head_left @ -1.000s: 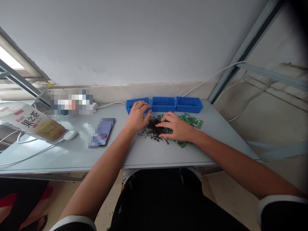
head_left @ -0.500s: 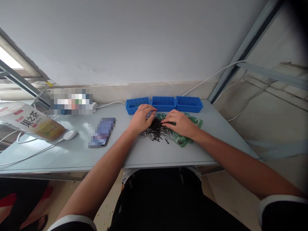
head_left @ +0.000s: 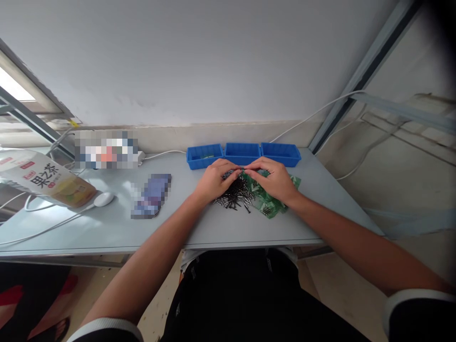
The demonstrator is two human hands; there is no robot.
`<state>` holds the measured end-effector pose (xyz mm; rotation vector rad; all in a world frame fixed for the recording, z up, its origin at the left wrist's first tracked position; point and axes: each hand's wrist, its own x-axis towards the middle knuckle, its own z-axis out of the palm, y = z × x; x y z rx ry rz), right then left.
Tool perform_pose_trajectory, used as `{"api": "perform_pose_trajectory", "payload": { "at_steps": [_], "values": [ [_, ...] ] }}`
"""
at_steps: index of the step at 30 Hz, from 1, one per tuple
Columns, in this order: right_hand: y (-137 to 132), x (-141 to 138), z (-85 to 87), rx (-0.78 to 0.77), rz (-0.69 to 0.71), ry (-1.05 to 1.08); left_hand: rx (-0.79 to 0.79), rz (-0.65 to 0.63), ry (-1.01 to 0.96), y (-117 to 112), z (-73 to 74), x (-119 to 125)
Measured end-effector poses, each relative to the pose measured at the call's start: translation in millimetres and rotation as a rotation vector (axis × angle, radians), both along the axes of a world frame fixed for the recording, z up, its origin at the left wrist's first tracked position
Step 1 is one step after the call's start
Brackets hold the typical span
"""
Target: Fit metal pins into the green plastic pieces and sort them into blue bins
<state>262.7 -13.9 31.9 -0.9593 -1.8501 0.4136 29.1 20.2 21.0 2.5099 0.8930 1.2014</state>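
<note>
My left hand (head_left: 213, 181) and my right hand (head_left: 276, 180) meet fingertip to fingertip over a heap of small dark metal pins (head_left: 235, 195) on the grey table (head_left: 221, 228). Both hands have their fingers curled into a pinch; what is between them is too small to make out. Green plastic pieces (head_left: 270, 207) lie under and beside my right hand. Three blue trays stand in a row just behind the hands: left tray (head_left: 203, 156), middle tray (head_left: 242, 153), right tray (head_left: 280, 153).
A phone (head_left: 152, 194) lies left of the pins. Further left are a white puck on a cable (head_left: 103, 199) and a tea bottle (head_left: 46, 183) on its side. A white cable (head_left: 320, 110) runs along the wall. The table's front edge (head_left: 231, 245) is above my lap.
Both hands moved away from me and towards each other over the pins; the spread fingers drew into a pinch, and the fingertips now touch near the middle tray.
</note>
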Motion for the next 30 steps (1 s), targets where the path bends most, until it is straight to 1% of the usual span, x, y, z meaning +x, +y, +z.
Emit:
{"api": "perform_pose_trajectory", "payload": {
  "at_steps": [6,12,19,22,26,30],
  "values": [
    [0.4,-1.0,-1.3,-0.015,-0.054,0.01,-0.058,-0.04,-0.179,-8.8,2.2,11.0],
    [1.9,-0.1,-4.3,-0.062,-0.046,0.053,-0.161,-0.081,-0.278,-9.1,1.0,15.8],
    [0.5,-0.1,-0.8,-0.007,-0.021,0.064,-0.241,-0.172,-0.377,-8.6,3.8,15.2],
    [-0.9,-1.2,2.0,0.003,-0.004,0.063,-0.299,-0.156,-0.407,-9.2,3.9,15.3],
    [-3.0,-2.6,2.7,0.006,-0.006,0.069,-0.432,-0.11,-0.46,-8.7,0.8,15.7],
    [-3.4,-2.6,0.6,-0.036,0.002,0.15,-0.499,-0.073,-0.473,-8.5,-1.0,15.7]
  ]
}}
